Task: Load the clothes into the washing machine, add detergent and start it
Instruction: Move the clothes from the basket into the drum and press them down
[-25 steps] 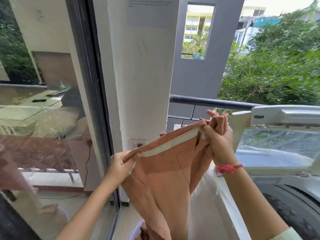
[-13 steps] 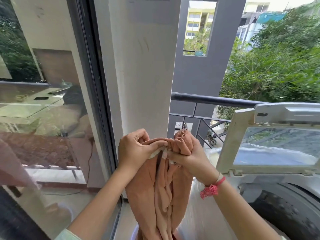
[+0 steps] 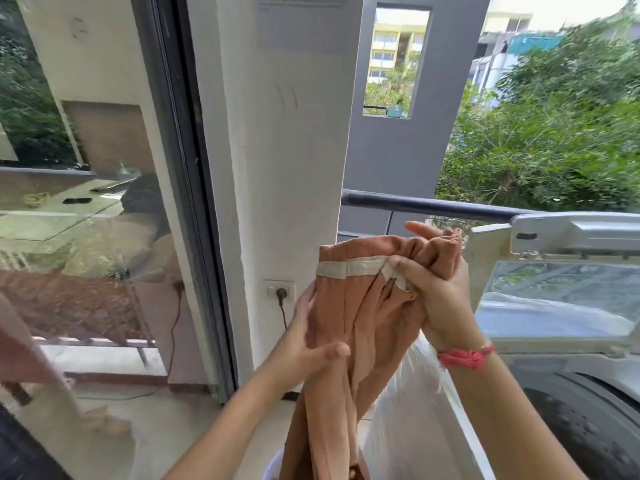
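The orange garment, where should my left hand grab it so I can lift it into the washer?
Probably the hanging middle of the orange garment, coming from its left side. The right hand already bunches the cream-banded top edge, while the rest hangs in a long narrow column below. The left hand sits there now. Gathering that length should keep it from trailing outside the washing machine.

Soft, even daylight comes from the open balcony side on the right, with a washed-out sky at the top. Shadows are faint. The glass door carries strong reflections. The left hand and the trees are motion-blurred. Straight lines bow toward the edges from the wide lens.
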Action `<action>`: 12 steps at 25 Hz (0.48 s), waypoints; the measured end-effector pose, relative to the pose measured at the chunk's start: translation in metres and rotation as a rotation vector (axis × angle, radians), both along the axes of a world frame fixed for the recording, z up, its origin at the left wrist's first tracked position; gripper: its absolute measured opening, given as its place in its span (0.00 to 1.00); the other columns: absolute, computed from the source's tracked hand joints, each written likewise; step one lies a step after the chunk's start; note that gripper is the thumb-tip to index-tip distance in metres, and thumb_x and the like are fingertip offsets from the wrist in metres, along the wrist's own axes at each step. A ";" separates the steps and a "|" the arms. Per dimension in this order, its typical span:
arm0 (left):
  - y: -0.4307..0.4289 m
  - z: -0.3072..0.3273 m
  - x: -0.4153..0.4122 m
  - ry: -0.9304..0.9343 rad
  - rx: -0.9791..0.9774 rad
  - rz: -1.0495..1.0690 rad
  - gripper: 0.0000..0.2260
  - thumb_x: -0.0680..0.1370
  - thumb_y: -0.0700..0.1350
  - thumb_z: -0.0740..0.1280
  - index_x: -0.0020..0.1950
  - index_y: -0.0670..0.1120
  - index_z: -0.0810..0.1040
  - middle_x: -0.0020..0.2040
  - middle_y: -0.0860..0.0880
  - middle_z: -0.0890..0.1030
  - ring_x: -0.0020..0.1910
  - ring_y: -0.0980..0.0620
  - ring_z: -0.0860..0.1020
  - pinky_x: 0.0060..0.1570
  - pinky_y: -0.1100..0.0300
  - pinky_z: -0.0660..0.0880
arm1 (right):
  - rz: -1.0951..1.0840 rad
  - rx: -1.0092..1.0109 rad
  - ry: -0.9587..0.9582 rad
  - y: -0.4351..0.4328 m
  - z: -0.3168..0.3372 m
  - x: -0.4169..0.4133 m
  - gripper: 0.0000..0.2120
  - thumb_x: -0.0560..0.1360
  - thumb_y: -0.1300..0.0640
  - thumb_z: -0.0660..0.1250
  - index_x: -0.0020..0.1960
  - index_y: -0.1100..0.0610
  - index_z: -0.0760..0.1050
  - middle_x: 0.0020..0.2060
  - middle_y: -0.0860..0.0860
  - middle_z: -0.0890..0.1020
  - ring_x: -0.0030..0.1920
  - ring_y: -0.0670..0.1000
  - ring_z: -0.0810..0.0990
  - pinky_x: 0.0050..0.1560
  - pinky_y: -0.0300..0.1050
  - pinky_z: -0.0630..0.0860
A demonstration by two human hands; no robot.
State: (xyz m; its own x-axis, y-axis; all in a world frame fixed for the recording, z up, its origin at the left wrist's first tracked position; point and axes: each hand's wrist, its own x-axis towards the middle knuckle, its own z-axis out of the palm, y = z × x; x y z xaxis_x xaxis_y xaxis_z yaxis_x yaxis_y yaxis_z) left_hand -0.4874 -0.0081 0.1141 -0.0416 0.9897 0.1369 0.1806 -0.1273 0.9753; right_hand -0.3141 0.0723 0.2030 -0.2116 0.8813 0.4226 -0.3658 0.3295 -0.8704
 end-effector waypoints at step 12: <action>0.062 -0.027 0.107 0.067 0.143 -0.191 0.33 0.76 0.39 0.61 0.77 0.55 0.50 0.73 0.58 0.63 0.72 0.59 0.63 0.69 0.52 0.64 | -0.088 -0.207 -0.401 0.000 -0.048 0.068 0.33 0.59 0.47 0.76 0.63 0.52 0.75 0.53 0.49 0.82 0.56 0.48 0.80 0.50 0.40 0.77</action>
